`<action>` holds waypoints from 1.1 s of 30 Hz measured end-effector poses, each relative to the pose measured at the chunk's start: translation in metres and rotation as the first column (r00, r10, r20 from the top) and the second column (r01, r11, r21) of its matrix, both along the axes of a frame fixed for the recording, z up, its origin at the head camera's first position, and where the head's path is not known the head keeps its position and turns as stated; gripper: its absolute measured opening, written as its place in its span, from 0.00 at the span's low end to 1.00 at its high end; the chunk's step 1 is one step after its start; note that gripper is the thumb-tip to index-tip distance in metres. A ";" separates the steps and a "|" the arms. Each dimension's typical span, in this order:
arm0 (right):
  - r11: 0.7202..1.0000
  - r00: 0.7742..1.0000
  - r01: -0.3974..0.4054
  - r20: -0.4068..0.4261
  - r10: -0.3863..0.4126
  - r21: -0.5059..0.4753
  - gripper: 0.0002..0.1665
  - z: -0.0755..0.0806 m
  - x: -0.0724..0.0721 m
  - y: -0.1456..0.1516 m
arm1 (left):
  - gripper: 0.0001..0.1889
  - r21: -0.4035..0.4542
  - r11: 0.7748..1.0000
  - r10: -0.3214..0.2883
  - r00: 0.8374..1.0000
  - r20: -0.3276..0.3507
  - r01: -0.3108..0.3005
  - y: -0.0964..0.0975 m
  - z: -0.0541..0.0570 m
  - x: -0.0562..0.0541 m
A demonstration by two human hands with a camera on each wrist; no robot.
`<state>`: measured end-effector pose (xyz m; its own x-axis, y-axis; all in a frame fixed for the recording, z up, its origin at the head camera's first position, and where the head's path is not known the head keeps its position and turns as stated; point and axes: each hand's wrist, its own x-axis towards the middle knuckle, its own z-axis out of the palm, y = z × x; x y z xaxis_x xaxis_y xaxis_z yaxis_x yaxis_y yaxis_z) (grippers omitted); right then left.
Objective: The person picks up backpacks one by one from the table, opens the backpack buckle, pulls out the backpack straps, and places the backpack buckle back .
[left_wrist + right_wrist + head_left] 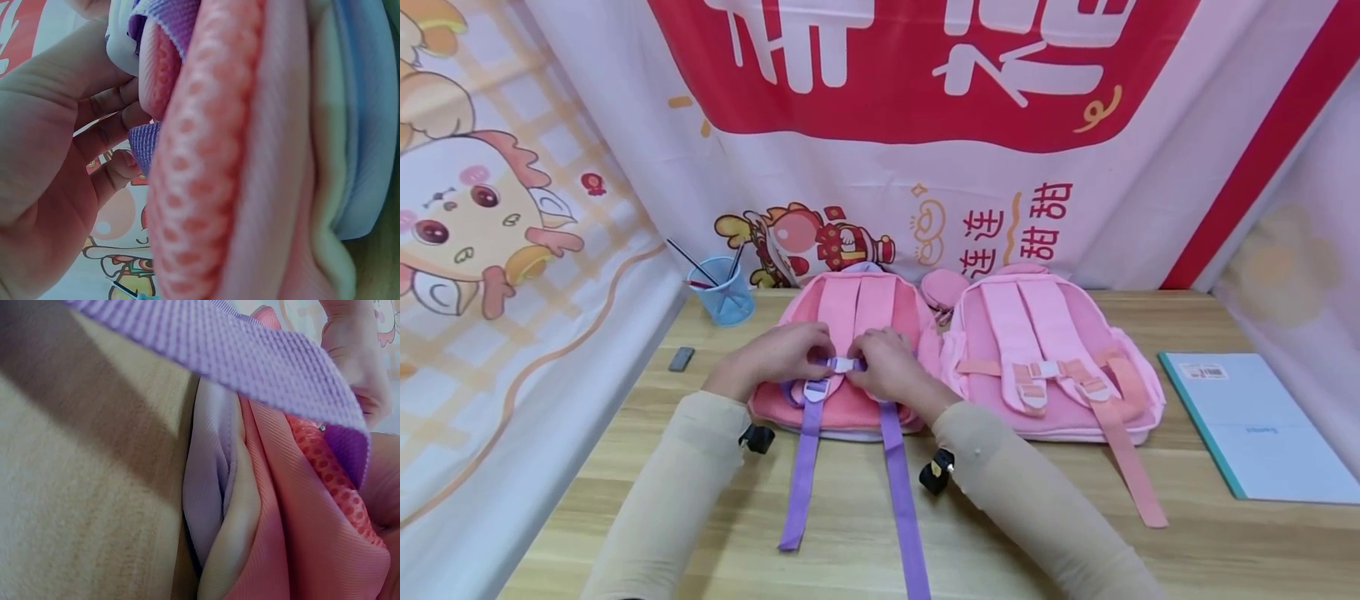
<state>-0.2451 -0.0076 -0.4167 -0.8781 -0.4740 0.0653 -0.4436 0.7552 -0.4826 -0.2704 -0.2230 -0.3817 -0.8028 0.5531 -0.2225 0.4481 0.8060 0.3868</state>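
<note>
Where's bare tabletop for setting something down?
Tabletop is bare between the left sleeve and left drape, and in front of the blue notebook. Crowded: coral backpack, left hand and right hand at its white buckle; pale-pink backpack alongside.

A pink backpack (853, 410) and a paler backpack (1060, 406) lie on a wooden table (850, 517). Left of them are a cup (734, 308) and a grey block (681, 359); right, a notebook (1262, 425).

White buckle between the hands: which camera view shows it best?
The head view: the buckle lies largely uncovered between left hand and right hand. The left wrist view has a white piece near the top, but whether it is this buckle I cannot tell. The right wrist view shows no clear buckle.
</note>
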 end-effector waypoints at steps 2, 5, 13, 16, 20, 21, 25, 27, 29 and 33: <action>1.000 1.000 -0.004 0.002 0.004 -0.008 0.13 0.001 0.000 0.001 | 0.10 0.007 1.000 0.000 1.000 -0.002 0.000 0.000 0.000 0.000; 1.000 1.000 -0.012 0.000 0.012 -0.020 0.13 0.001 -0.001 0.002 | 0.11 0.019 1.000 -0.009 1.000 -0.014 0.009 -0.002 -0.001 0.000; 0.997 1.000 -0.012 0.001 0.012 -0.070 0.14 0.003 -0.005 0.004 | 0.11 0.035 0.999 -0.007 0.999 -0.033 0.008 0.001 0.003 -0.002; 0.997 1.000 -0.017 0.000 0.017 -0.076 0.14 0.004 -0.004 0.005 | 0.11 0.033 0.999 -0.014 1.000 -0.014 0.015 0.004 0.006 -0.001; 0.996 1.000 -0.022 0.000 0.022 -0.086 0.14 0.004 -0.004 0.005 | 0.10 0.041 0.999 -0.022 1.000 0.011 0.022 0.005 0.009 -0.001; 0.996 1.000 -0.022 0.001 0.022 -0.088 0.14 0.004 -0.005 0.006 | 0.10 0.044 0.999 -0.023 1.000 0.016 0.022 0.005 0.009 -0.001; 0.996 1.000 -0.019 0.022 0.021 -0.091 0.15 0.003 -0.008 0.006 | 0.10 0.056 0.998 -0.029 0.999 0.025 0.028 0.004 0.010 -0.001; 0.995 0.999 -0.016 0.038 0.020 -0.101 0.15 0.002 -0.009 0.006 | 0.10 0.065 0.998 -0.028 0.999 0.027 0.026 0.004 0.010 -0.001; 0.994 0.999 -0.013 0.045 0.018 -0.110 0.15 0.002 -0.010 0.006 | 0.10 0.070 0.997 -0.027 0.999 0.026 0.025 0.004 0.010 -0.001; 0.992 0.999 -0.011 0.051 0.018 -0.127 0.15 0.001 -0.010 0.007 | 0.11 0.076 0.997 -0.021 0.999 0.031 0.019 0.005 0.010 0.000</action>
